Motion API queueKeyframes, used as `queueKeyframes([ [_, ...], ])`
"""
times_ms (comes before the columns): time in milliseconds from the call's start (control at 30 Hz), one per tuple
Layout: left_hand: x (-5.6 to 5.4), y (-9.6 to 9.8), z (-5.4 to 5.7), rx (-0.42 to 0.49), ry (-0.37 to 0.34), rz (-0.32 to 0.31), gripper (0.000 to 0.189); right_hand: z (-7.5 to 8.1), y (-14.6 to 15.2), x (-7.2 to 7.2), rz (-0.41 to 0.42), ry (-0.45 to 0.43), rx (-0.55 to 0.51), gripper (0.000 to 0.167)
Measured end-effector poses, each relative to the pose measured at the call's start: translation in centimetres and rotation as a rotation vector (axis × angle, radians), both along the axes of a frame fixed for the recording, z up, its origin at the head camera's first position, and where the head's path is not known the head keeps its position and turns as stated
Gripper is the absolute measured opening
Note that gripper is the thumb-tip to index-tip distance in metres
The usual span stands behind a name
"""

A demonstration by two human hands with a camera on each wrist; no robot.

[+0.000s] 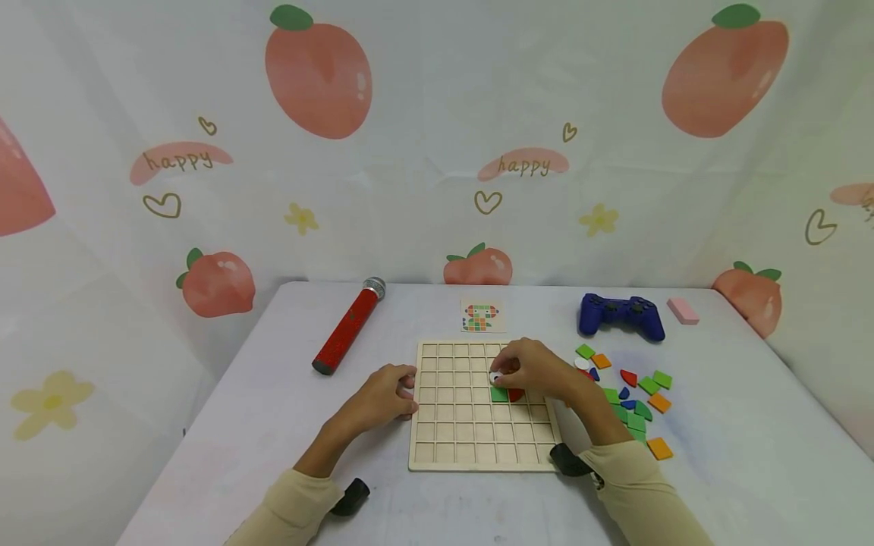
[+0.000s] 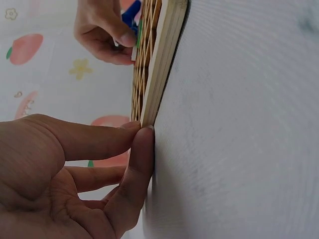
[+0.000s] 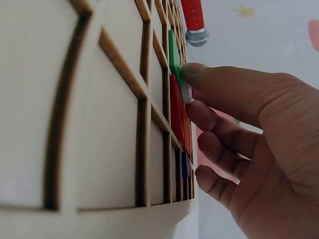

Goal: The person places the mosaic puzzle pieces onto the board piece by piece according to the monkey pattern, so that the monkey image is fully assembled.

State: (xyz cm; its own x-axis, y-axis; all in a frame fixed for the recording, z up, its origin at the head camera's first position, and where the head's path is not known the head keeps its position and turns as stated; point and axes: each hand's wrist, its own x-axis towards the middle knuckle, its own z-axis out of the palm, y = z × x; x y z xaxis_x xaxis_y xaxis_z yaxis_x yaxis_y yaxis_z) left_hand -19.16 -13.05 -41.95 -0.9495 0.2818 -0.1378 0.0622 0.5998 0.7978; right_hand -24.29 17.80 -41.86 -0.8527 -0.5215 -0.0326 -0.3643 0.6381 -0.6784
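A pale wooden grid board point(image 1: 464, 432) lies on the white table. My left hand point(image 1: 382, 396) is at its left side, with thumb and forefinger pinching the edge in the left wrist view. Over the upper right part of the board, my right hand point(image 1: 539, 370) pinches a white round piece point(image 3: 186, 93) between thumb and forefinger. Just beside that piece, a green square tile point(image 1: 499, 394) and a red quarter-round tile point(image 1: 515, 395) sit in the grid. A blue tile point(image 3: 185, 165) shows farther along in the right wrist view; the hand hides part of this area.
Loose green, orange, red, blue and white pieces point(image 1: 636, 423) are scattered right of the board. Behind it lies a small pattern card point(image 1: 482, 315). A red microphone point(image 1: 348, 327) lies at back left, a blue game controller point(image 1: 620, 312) and a pink block point(image 1: 683, 311) at back right.
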Motion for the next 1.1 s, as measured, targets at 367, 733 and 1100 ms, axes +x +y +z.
queueKeyframes([
  [367, 0.0, 0.0, 0.0, -0.005, 0.004, 0.0, 0.059, 0.3, -0.1, 0.2, -0.029, -0.009, 0.035, 0.017],
  [733, 0.0, 0.0, 0.0, -0.007, 0.005, 0.0, 0.06, 0.7, 0.2, 0.5, -0.037, -0.035, 0.005, 0.025],
  [1100, 0.0, -0.1, -0.1, -0.004, 0.011, -0.009, 0.06, 1.6, 3.2, 0.3, -0.134, 0.017, -0.015, 0.03],
])
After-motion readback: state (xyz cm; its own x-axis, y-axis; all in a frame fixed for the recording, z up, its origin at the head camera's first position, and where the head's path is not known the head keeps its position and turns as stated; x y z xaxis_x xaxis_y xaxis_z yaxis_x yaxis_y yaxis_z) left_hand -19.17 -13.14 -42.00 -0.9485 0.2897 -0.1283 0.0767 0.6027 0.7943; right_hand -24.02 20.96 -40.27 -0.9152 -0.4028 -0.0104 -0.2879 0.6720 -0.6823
